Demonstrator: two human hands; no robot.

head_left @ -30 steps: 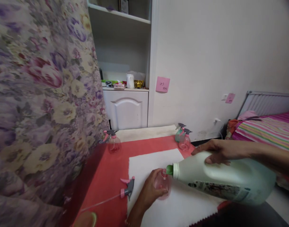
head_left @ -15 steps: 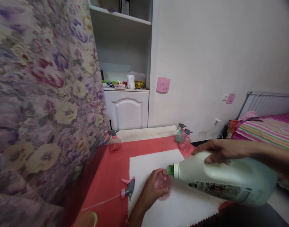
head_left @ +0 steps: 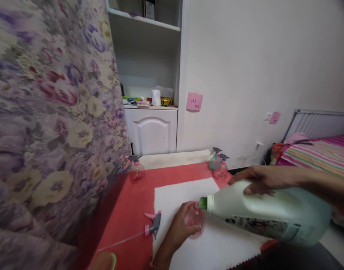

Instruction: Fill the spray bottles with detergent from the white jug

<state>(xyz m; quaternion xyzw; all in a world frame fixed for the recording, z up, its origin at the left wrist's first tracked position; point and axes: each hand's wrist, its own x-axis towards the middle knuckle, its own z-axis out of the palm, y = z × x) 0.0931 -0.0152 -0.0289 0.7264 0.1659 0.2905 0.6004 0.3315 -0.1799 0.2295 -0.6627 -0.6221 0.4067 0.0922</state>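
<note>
My left hand [head_left: 181, 227] is closed around a clear pink spray bottle [head_left: 198, 225] with its top off, upright over the white cloth [head_left: 174, 193]. My right hand [head_left: 260, 180] grips a large pale green jug [head_left: 262, 213] by its handle and holds it tilted almost on its side. The jug's green spout [head_left: 202, 203] is right at the mouth of the bottle. Whether liquid is flowing I cannot tell. A grey and pink spray trigger [head_left: 153, 225] with a long clear tube lies to the left of my left hand.
On the red tablecloth [head_left: 123, 210], a pink spray bottle [head_left: 137, 172] stands at the back left. A green spray bottle [head_left: 214, 161] and another pink spray bottle [head_left: 221, 172] stand at the back right. A round item with a yellow-green rim [head_left: 113, 260] is at the front left. Floral curtain [head_left: 56, 123] hangs left.
</note>
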